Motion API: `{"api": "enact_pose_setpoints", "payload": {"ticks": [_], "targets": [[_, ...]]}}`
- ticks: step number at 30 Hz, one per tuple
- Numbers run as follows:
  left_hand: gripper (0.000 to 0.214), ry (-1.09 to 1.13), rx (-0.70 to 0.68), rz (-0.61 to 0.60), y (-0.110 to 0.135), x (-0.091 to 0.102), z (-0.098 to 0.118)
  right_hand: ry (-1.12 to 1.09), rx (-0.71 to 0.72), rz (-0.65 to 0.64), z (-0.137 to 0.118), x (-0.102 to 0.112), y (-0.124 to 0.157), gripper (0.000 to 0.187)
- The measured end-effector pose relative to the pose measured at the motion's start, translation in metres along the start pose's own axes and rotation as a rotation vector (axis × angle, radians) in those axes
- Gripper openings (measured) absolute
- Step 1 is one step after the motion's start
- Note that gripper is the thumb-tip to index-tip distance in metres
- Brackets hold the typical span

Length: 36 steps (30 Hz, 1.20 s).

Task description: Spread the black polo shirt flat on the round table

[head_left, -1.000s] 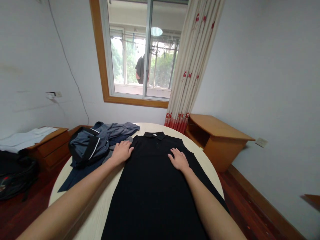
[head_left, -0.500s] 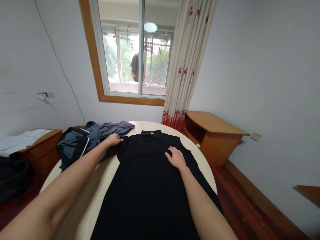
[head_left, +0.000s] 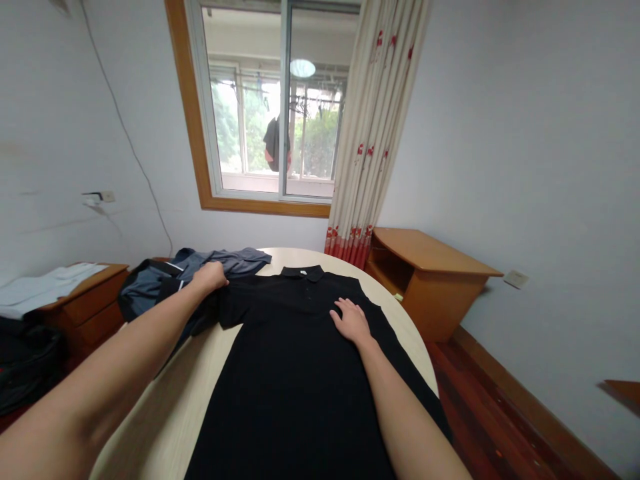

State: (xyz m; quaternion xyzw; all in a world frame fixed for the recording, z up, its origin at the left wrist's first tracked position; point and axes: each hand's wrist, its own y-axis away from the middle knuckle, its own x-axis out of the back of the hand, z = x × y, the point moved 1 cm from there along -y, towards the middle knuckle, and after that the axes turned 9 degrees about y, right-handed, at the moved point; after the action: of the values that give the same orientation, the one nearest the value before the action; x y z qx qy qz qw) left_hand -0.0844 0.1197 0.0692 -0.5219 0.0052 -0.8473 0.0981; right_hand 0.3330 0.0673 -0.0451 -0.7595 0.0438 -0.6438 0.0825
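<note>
A black polo shirt [head_left: 295,373] lies spread on a round pale table [head_left: 150,413], its collar toward the window and its lower end running out of view. My left hand [head_left: 211,275] is closed on the edge of the shirt's left-side sleeve, which is stretched out sideways. Flat on the chest, to the right of the button placket, rests my right hand [head_left: 351,320] with its fingers extended. Just beyond my left hand is a heap of grey-blue clothing [head_left: 240,259] with black and white trim, partly hidden by my left forearm.
A wooden desk [head_left: 435,250] stands past the table's right side. At the left is a wooden cabinet [head_left: 95,300] with papers on top, beside a dark bag [head_left: 25,367]. A curtain [head_left: 370,133] hangs by the window behind the table.
My left hand has moved left, drawing the sleeve out straighter and flatter. My right hand stays in the same place on the chest. The view has tipped slightly upward.
</note>
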Motion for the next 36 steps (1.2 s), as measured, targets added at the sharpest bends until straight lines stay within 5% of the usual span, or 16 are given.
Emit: {"api": "enact_pose_setpoints", "payload": {"ticks": [5,9,14,19,25,31,36], "targets": [[0.02,-0.171,-0.168,0.074,0.009,-0.033,0.038,0.006,-0.001,-0.007,-0.003,0.002,0.001,0.048],[0.041,-0.22,-0.396,-0.119,0.026,-0.088,0.067,0.009,0.018,0.004,-0.009,0.003,0.001,0.048],[0.067,-0.198,-0.357,-0.258,0.027,-0.139,0.053,-0.006,0.015,-0.014,-0.012,0.002,0.002,0.048],[0.079,-0.208,-0.318,-0.227,0.009,-0.141,0.036,-0.008,-0.012,-0.037,-0.012,0.003,0.007,0.049],[0.071,-0.224,-0.13,-0.389,0.002,-0.135,0.064,0.019,-0.075,-0.04,-0.024,0.006,0.017,0.05],[0.068,-0.216,-0.251,-0.136,0.026,-0.148,0.066,0.044,-0.084,-0.024,-0.032,0.013,0.018,0.048],[0.081,-0.207,-0.266,-0.161,0.03,-0.148,0.059,-0.019,-0.158,0.056,-0.009,0.035,-0.006,0.034]]}}
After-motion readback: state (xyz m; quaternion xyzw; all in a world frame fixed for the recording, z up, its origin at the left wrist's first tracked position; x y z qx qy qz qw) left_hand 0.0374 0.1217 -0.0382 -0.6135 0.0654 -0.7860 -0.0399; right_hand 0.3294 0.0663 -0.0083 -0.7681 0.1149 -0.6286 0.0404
